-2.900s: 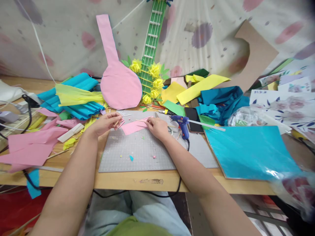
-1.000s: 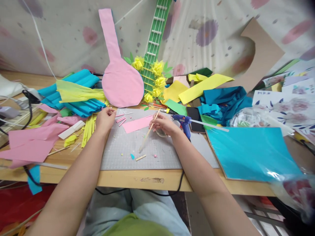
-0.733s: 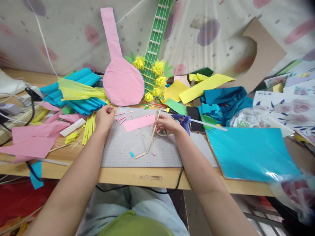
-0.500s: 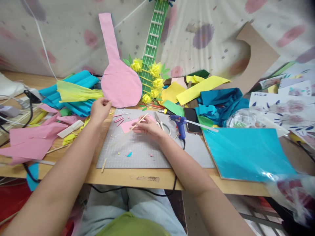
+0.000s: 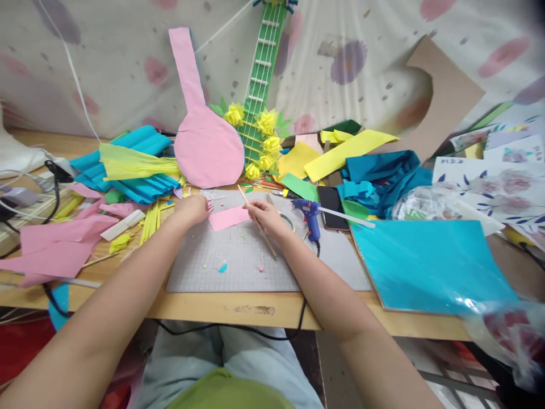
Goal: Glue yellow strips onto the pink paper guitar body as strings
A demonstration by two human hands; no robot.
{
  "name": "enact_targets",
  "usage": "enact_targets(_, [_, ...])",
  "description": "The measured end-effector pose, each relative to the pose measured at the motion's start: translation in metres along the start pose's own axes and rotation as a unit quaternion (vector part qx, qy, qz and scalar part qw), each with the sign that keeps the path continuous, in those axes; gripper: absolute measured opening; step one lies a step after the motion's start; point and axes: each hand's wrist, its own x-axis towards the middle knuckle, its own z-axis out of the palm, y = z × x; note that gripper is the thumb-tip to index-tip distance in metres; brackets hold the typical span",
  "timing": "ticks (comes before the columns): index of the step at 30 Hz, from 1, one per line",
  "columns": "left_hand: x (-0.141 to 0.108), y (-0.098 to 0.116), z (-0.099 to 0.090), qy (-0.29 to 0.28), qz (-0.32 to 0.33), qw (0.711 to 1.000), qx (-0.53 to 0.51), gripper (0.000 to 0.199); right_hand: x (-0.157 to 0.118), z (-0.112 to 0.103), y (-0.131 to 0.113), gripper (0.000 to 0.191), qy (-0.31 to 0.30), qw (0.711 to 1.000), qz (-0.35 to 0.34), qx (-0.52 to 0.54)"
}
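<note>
My right hand (image 5: 264,217) pinches a thin wooden stick (image 5: 267,245) that slants over the grey cutting mat (image 5: 238,278). Beside its fingertips, a pink paper strip (image 5: 227,218) lies on the mat. My left hand (image 5: 193,209) is closed at the strip's left end, where small rolled pink paper pieces (image 5: 210,206) partly show. What its fingertips hold is hidden. Scissors (image 5: 288,220) lie partly covered behind my right hand. A blue glue gun (image 5: 310,218) with a clear glue stick rests to the right.
A pink guitar-shaped cutout (image 5: 208,150) and a green guitar neck (image 5: 264,68) with yellow paper flowers (image 5: 267,122) lean at the back. A phone (image 5: 333,207) and a blue sheet pack (image 5: 430,267) sit right. Pink paper scraps (image 5: 55,244) lie left; a black cable (image 5: 238,329) hangs along the front edge.
My left hand has moved right and down, onto the mat by the pink rolls. The stick in my right hand has swung to a different slant. A short stick at the mat's front-left no longer shows.
</note>
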Motion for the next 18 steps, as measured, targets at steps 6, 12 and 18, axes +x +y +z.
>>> enact_targets(6, [0.006, -0.005, -0.001, 0.014, 0.022, 0.999, -0.024, 0.017, 0.007, -0.002, 0.010, 0.025, 0.080, 0.993, -0.051, -0.076])
enact_targets(12, [-0.001, 0.002, -0.005, 0.055, 0.019, 0.878, -0.476, 0.014, 0.004, 0.003, 0.008, 0.021, 0.115, 0.964, -0.130, -0.202])
enact_targets(18, [-0.018, 0.020, 0.017, -0.065, 0.038, 0.693, -0.717, 0.027, -0.009, 0.014, -0.001, 0.020, 0.083, 0.918, -0.137, -0.363])
